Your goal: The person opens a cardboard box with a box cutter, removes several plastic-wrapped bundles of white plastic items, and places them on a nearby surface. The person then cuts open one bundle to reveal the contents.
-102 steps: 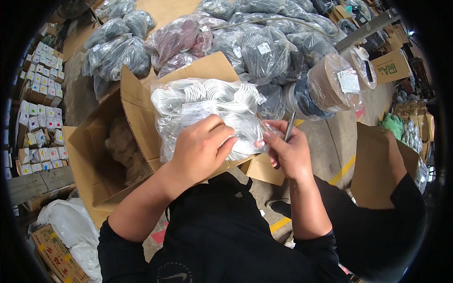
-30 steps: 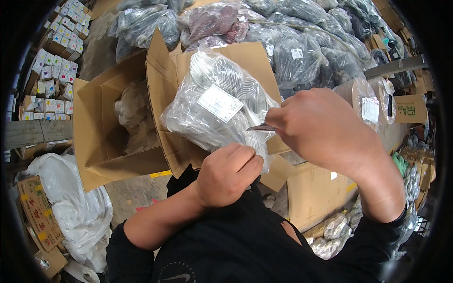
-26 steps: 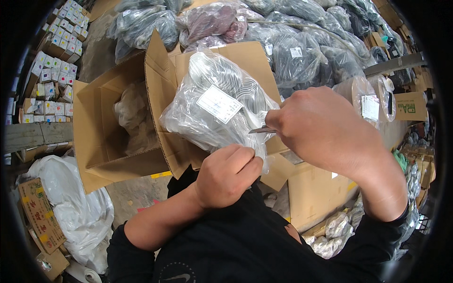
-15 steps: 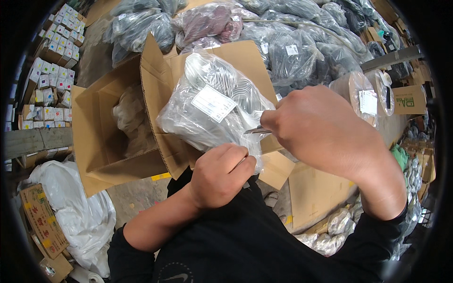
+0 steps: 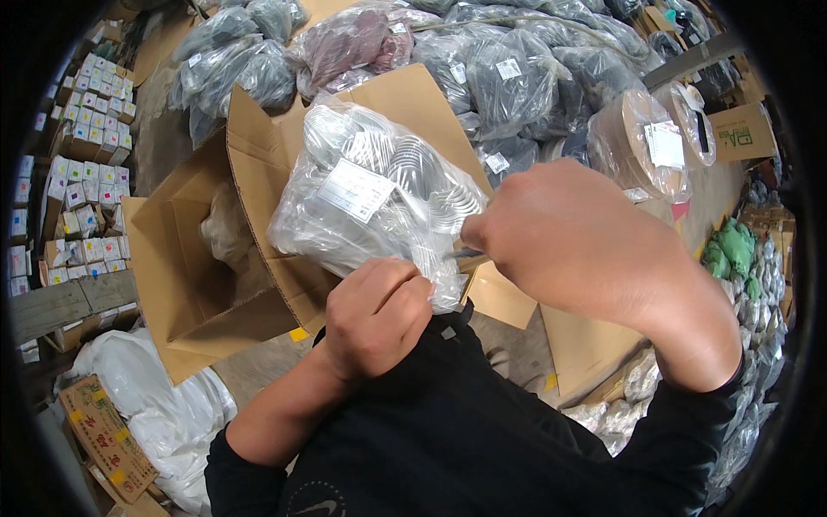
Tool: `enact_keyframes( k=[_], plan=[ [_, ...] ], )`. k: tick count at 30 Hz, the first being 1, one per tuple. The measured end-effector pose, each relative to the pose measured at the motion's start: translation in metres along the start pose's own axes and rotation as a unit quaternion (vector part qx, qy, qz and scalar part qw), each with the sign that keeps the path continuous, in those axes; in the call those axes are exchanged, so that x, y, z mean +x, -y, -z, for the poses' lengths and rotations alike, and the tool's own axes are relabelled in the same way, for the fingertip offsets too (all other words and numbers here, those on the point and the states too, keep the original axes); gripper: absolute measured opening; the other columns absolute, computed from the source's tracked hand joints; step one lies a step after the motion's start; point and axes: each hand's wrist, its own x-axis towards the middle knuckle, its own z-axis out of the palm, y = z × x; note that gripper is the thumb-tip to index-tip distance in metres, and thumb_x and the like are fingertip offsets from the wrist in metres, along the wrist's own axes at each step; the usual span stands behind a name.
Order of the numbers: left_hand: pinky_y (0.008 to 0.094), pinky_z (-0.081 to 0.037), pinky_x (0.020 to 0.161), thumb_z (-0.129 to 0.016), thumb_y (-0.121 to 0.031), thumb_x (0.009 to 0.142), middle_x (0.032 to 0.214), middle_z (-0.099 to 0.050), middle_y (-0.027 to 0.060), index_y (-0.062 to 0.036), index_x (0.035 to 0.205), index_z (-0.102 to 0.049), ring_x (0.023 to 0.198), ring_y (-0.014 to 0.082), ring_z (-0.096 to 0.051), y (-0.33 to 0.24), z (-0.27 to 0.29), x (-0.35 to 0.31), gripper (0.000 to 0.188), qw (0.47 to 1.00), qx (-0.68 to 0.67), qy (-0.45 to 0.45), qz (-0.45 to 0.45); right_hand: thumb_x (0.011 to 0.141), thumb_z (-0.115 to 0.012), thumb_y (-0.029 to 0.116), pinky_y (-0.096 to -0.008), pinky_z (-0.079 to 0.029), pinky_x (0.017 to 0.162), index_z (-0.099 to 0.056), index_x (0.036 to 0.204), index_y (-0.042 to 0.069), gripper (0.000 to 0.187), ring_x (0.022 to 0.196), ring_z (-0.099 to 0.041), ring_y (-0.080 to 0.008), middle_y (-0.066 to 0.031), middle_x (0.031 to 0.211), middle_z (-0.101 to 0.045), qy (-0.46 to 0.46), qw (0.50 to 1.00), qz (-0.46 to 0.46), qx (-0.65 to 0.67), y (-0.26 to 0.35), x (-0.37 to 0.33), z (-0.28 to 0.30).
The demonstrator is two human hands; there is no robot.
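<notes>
A clear plastic bag (image 5: 301, 233) full of stacked, curved white and grey pieces lies in front of me, with a white label (image 5: 355, 190) on top. Its near edge is gripped in my left hand (image 5: 376, 314), whose fingers are curled closed. My right hand (image 5: 573, 241) is closed around a thin metal blade-like tool (image 5: 465, 253); most of it is hidden by the fist, so I cannot tell its kind. The tool's tip points left at the bag's near right side. Under and beside the bag are cardboard flaps (image 5: 267, 151).
An open cardboard box (image 5: 172, 297) with crumpled plastic inside stands left. Wrapped bags (image 5: 521, 86) pile up at the back. Film-wrapped spools (image 5: 633, 142) stand at right, small boxes (image 5: 95, 125) at far left. White sheeting (image 5: 159, 405) and a printed carton (image 5: 108, 438) lie lower left.
The view has shifted, so the bag and both hands appear slightly further left. The tool shows less beyond my right fist, its tip now lower beside the bag. My left hand keeps its grip.
</notes>
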Motion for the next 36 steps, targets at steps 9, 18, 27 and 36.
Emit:
enact_keyframes(
  k=[9,18,27,36],
  plan=[
    [0.0350,-0.053,0.062,-0.066,0.006,0.072,0.082,-0.065,0.0138,-0.0012,0.087,-0.060,0.071,0.0289,-0.064,-0.002,0.005,-0.001,0.018,0.997,-0.011,-0.019,0.074,0.081,-0.061,0.011,-0.0462,-0.050,0.064,-0.068,0.088,0.006,0.012,0.074,-0.064,-0.0361,-0.0143,0.075,-0.065,-0.062,0.997,-0.030,0.031,-0.012,-0.014,-0.012],
    [0.0349,-0.053,0.063,-0.066,0.008,0.071,0.083,-0.065,0.0135,-0.0010,0.088,-0.059,0.072,0.0290,-0.065,0.000,0.007,-0.002,0.020,0.998,-0.009,0.007,0.064,0.081,-0.065,0.010,-0.0468,-0.049,0.065,-0.065,0.093,0.007,0.013,0.076,-0.064,-0.0359,-0.0117,0.079,-0.066,-0.053,0.993,-0.063,0.081,-0.009,-0.020,-0.031],
    [0.0320,-0.053,0.069,-0.061,0.008,0.081,0.088,-0.066,0.0134,0.0011,0.097,-0.058,0.075,0.0258,-0.065,-0.004,0.007,-0.006,0.018,0.992,-0.030,-0.025,0.121,0.081,-0.066,0.010,-0.0456,-0.050,0.066,-0.066,0.092,0.005,0.012,0.077,-0.064,-0.0366,-0.0133,0.081,-0.066,-0.088,0.988,-0.068,0.103,-0.009,-0.023,-0.031],
    [0.0233,-0.048,0.075,-0.060,-0.001,0.092,0.099,-0.065,0.0055,0.0079,0.116,-0.061,0.082,0.0081,-0.058,0.000,0.023,0.016,0.026,0.791,-0.350,-0.011,0.502,0.091,-0.063,0.005,-0.0278,-0.045,0.058,-0.060,0.107,-0.002,0.018,0.064,-0.058,-0.0104,-0.0072,0.077,-0.064,-0.180,0.873,-0.153,0.426,-0.005,-0.033,-0.088]
  ],
)
